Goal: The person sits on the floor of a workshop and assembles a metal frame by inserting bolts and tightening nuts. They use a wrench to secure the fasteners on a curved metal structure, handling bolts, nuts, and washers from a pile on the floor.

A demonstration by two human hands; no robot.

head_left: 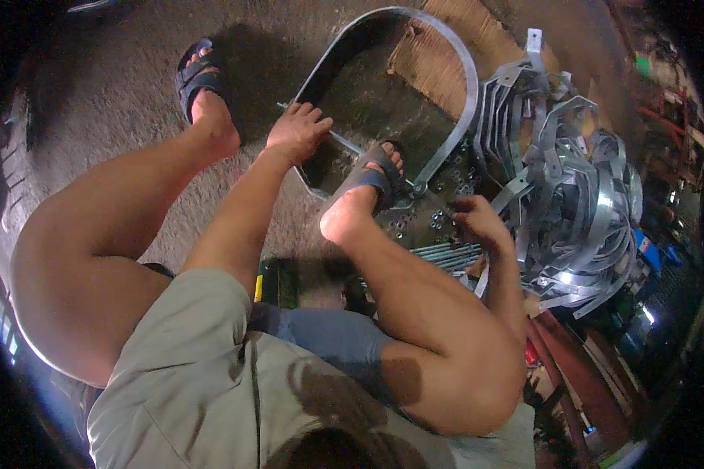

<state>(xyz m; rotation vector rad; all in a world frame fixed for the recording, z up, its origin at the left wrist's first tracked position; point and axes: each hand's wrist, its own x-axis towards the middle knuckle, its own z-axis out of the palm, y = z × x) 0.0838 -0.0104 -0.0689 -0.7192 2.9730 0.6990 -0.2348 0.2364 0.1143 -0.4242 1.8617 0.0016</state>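
A large looped metal band [467,74] lies on the floor in front of me, with a threaded rod [344,144] running across its near end. My left hand [299,133] is closed over the rod where it meets the band's left side. My right foot in a dark sandal [375,178] presses down at the rod and the band's near end. Right of that foot, my right hand [481,223] is blurred, its fingers curled by the band's near right corner. A thin grey streak shows at its fingertips, too smeared to name.
Loose nuts [438,219] are scattered beside my right hand. Several threaded rods [450,256] lie below them. A tall heap of bent metal bands [583,211] stands at the right. Cardboard [430,66] lies under the loop's far side. My left sandal [199,78] rests at the far left.
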